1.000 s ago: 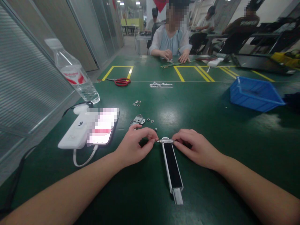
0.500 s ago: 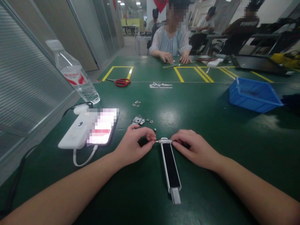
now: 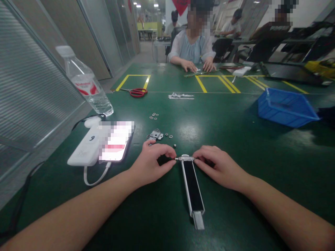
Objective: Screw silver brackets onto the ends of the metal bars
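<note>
Thumb and forefinger of the left hand [image 3: 148,164] pinch a thin silvery metal pin [image 3: 177,159]. The right hand [image 3: 219,166] pinches the right end of the silvery crosspiece [image 3: 186,158] topping a long, flat black-and-silver bar [image 3: 193,186].

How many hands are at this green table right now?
4: the left hand and right hand at either side of the black-and-silver part's far end, plus a co-worker's two hands across the green table. Others may be hidden.
</note>
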The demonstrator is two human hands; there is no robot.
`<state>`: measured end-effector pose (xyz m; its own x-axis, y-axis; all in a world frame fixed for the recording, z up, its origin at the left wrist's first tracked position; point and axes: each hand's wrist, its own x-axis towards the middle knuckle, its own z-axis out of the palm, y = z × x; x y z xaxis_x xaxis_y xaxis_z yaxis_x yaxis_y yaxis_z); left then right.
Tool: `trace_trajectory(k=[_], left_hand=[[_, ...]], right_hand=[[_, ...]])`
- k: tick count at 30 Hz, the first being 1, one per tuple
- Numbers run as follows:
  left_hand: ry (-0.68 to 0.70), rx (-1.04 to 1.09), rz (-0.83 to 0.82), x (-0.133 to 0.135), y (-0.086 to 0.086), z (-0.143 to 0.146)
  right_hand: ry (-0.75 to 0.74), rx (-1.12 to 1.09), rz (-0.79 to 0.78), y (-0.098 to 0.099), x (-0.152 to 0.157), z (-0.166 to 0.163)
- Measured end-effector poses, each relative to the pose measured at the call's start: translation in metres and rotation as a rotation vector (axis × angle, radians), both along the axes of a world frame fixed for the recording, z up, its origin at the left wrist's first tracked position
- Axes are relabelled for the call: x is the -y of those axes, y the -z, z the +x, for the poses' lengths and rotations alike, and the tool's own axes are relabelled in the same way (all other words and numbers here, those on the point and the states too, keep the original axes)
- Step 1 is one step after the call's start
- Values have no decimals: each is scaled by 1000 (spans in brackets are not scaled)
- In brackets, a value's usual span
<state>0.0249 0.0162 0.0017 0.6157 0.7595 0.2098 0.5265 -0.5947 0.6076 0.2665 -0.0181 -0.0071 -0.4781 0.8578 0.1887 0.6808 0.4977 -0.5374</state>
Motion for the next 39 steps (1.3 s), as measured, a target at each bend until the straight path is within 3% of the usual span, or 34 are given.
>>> trace_trajectory(k=[12, 39], left_hand=[[1, -12, 92, 1, 6, 2], [28, -36, 133, 1, 7, 5]], right_hand=[[2, -18, 0, 1, 1, 0], [-8, -4, 9, 2, -1, -1]])
